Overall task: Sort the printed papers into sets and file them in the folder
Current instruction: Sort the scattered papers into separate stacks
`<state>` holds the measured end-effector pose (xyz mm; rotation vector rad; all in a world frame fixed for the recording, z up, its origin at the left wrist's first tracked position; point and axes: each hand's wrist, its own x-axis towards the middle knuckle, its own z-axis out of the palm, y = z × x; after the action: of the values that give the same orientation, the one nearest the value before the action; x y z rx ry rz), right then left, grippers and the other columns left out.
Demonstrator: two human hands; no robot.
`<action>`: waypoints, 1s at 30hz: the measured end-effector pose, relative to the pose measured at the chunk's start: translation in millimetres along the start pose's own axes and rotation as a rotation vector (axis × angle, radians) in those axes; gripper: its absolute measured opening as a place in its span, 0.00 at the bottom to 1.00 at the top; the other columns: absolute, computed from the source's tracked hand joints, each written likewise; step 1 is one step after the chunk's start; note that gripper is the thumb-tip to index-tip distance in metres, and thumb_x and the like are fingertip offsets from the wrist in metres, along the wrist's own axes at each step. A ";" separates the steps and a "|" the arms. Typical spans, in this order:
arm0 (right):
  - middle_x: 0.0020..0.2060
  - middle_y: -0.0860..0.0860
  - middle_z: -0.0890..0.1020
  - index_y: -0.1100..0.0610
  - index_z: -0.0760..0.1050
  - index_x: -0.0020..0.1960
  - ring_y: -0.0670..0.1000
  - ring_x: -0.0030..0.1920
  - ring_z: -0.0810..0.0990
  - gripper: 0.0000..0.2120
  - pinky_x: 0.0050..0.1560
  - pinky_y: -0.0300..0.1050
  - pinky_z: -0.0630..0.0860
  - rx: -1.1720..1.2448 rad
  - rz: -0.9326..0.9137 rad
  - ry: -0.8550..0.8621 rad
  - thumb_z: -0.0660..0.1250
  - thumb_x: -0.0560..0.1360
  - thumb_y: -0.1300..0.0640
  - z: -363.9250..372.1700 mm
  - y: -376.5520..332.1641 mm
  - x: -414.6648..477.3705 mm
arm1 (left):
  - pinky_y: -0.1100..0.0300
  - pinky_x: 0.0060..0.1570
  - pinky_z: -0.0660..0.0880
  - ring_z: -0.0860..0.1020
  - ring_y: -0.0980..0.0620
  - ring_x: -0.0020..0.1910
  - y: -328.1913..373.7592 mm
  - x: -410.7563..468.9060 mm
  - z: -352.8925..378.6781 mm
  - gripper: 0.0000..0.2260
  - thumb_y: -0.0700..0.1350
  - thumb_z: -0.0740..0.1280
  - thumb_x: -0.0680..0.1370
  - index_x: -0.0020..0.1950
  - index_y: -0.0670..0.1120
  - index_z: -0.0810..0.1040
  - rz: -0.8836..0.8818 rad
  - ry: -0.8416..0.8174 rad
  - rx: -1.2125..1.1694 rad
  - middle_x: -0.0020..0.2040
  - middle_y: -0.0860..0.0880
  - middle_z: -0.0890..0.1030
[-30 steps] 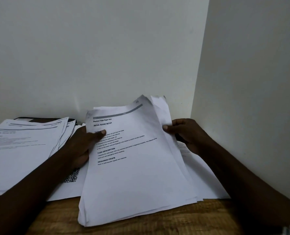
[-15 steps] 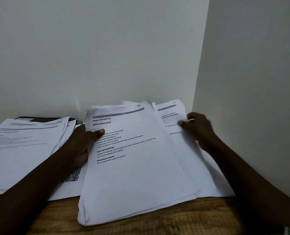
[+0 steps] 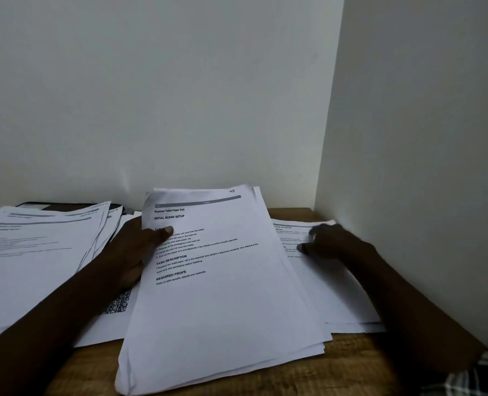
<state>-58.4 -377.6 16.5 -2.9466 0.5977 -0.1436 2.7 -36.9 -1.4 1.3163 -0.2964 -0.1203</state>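
My left hand [image 3: 135,252] grips the left edge of a thick stack of printed papers [image 3: 222,295], thumb on the top sheet headed "Replace Toilet Paper Roll". The stack tilts up from the wooden desk. My right hand [image 3: 331,242] rests with its fingers on a separate printed sheet [image 3: 331,287] lying flat on the pile by the right wall. A spread pile of printed sheets [image 3: 37,252] lies at the left. A dark folder [image 3: 62,207] shows partly under that pile at the back.
A wooden desk [image 3: 351,367] fills the corner between a back wall [image 3: 180,95] and a right wall [image 3: 422,138]. A sheet with a QR code [image 3: 118,302] lies under my left forearm.
My right hand drew one sheet off the back of the held stack, carried it right and laid it flat by the wall. The left hand kept its grip.
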 end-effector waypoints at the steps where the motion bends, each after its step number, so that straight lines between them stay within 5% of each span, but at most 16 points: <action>1: 0.67 0.57 0.74 0.56 0.71 0.66 0.57 0.65 0.73 0.26 0.60 0.45 0.71 -0.017 -0.004 -0.032 0.64 0.76 0.40 1.1 -2.2 -1.1 | 0.37 0.57 0.76 0.81 0.35 0.56 0.2 0.0 -0.1 0.21 0.36 0.68 0.72 0.64 0.37 0.75 -0.002 -0.004 0.001 0.58 0.36 0.81; 3: 0.66 0.58 0.74 0.56 0.73 0.65 0.57 0.65 0.73 0.22 0.60 0.45 0.71 0.129 -0.002 0.052 0.63 0.78 0.43 -2.5 -5.1 -8.0 | 0.40 0.53 0.78 0.81 0.36 0.56 0.6 -1.0 0.4 0.21 0.36 0.68 0.72 0.65 0.37 0.75 -0.001 -0.028 -0.014 0.58 0.37 0.81; 5: 0.60 0.58 0.79 0.59 0.78 0.60 0.55 0.56 0.79 0.18 0.53 0.44 0.74 0.544 -0.052 0.146 0.63 0.79 0.47 -6.7 -11.1 -12.2 | 0.43 0.50 0.80 0.81 0.36 0.55 1.4 -1.3 1.5 0.21 0.36 0.67 0.72 0.65 0.36 0.74 0.002 -0.048 -0.042 0.58 0.36 0.81; 7: 0.52 0.59 0.84 0.61 0.80 0.55 0.52 0.45 0.82 0.14 0.45 0.42 0.77 1.024 -0.165 -0.083 0.63 0.80 0.51 -12.0 -26.9 -21.6 | 0.45 0.48 0.81 0.82 0.37 0.54 2.0 -2.0 3.8 0.21 0.36 0.67 0.72 0.65 0.37 0.74 0.008 -0.057 -0.061 0.58 0.36 0.82; 9: 0.48 0.55 0.85 0.61 0.81 0.54 0.51 0.44 0.84 0.10 0.44 0.42 0.79 1.188 -0.211 -0.283 0.65 0.79 0.56 -11.8 -41.3 -28.7 | 0.45 0.47 0.82 0.82 0.37 0.55 2.4 -2.4 5.0 0.21 0.36 0.67 0.72 0.65 0.37 0.74 0.010 -0.059 -0.075 0.58 0.37 0.82; 12: 0.45 0.55 0.85 0.62 0.81 0.49 0.51 0.42 0.84 0.05 0.43 0.41 0.80 1.194 -0.178 -0.269 0.70 0.76 0.61 -7.1 -47.9 -27.4 | 0.42 0.52 0.79 0.80 0.36 0.58 2.6 -1.8 3.8 0.21 0.36 0.67 0.73 0.66 0.37 0.74 0.014 -0.065 -0.085 0.60 0.36 0.81; 16: 0.46 0.58 0.85 0.69 0.79 0.49 0.55 0.45 0.85 0.18 0.43 0.43 0.81 1.264 -0.187 -0.201 0.77 0.68 0.57 -8.4 -42.3 -26.1 | 0.45 0.50 0.81 0.81 0.37 0.56 1.7 0.3 1.3 0.19 0.35 0.66 0.74 0.66 0.37 0.74 0.024 -0.017 -0.086 0.59 0.37 0.81; 20: 0.37 0.53 0.84 0.60 0.78 0.37 0.47 0.33 0.82 0.09 0.32 0.35 0.76 1.307 -0.218 -0.175 0.75 0.71 0.57 -13.0 -41.8 -31.5 | 0.48 0.47 0.82 0.83 0.40 0.54 2.2 0.3 3.5 0.14 0.33 0.64 0.77 0.63 0.40 0.77 0.038 0.009 -0.092 0.57 0.39 0.83; 24: 0.33 0.51 0.80 0.63 0.78 0.43 0.43 0.26 0.76 0.09 0.26 0.31 0.70 1.316 -0.191 -0.139 0.73 0.74 0.57 -12.9 -39.9 -31.9 | 0.45 0.51 0.80 0.81 0.38 0.57 1.8 0.2 2.2 0.15 0.33 0.65 0.77 0.63 0.40 0.76 0.030 0.024 -0.097 0.58 0.38 0.82; 27: 0.28 0.50 0.73 0.60 0.73 0.36 0.46 0.27 0.70 0.13 0.27 0.35 0.65 1.163 -0.142 0.018 0.72 0.74 0.56 -14.3 -33.5 -24.1 | 0.45 0.50 0.81 0.81 0.38 0.56 0.8 0.7 1.9 0.16 0.34 0.65 0.77 0.65 0.38 0.75 0.007 0.032 -0.086 0.58 0.38 0.82; 30: 0.30 0.51 0.72 0.56 0.68 0.32 0.53 0.38 0.72 0.17 0.33 0.42 0.63 0.739 -0.025 0.323 0.70 0.74 0.52 -28.5 -0.1 -11.6 | 0.44 0.50 0.81 0.81 0.37 0.56 0.5 1.7 0.2 0.16 0.34 0.65 0.77 0.65 0.37 0.75 -0.014 0.052 -0.073 0.59 0.37 0.81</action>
<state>-72.4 -376.1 43.9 -2.2206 0.4180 -0.6881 4.2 -37.4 -0.6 1.2469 -0.2362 -0.1076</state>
